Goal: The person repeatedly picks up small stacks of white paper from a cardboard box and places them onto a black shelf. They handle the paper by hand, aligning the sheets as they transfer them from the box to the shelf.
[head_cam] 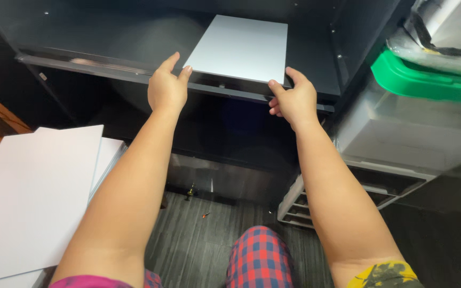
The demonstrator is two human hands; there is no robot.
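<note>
A single head-worn camera looks down and forward from the seated person's eye level, close in, within arm's reach of a dark cabinet shelf (pixel 108 64) at 12 o'clock. Both forearms stretch away from the lens; a checked knee (pixel 257 258) sits at 6 o'clock, grey floor (pixel 198 240) beneath.

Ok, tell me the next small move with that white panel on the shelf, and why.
Probably slide the white panel a little further back onto the dark shelf. The left hand and right hand each grip a near corner, and its front edge sits right at the shelf's lip, so it looks barely seated.
</note>
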